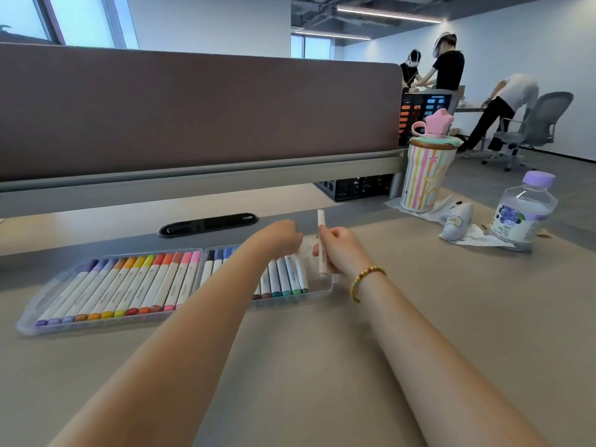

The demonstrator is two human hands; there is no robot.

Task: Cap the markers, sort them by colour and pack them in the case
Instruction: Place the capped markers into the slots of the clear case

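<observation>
A clear plastic marker case (29, 321) lies open on the desk in two halves. Its left half holds a row of capped markers (129, 285) running from purple through orange and yellow to red and pink. The right half holds black, blue, brown and green markers (283, 275), partly hidden by my left arm. My right hand (338, 250) grips a white marker (321, 221) upright over the right end of the case. My left hand (280, 237) hovers over the far edge of the right half with fingers curled; whether it holds anything is hidden.
A striped cup with a pink star lid (425, 175) stands at the back right, beside a small grey pouch (458, 221) and a water bottle with a purple cap (522, 214) on tissue. A brown partition (193, 108) backs the desk. People work far right.
</observation>
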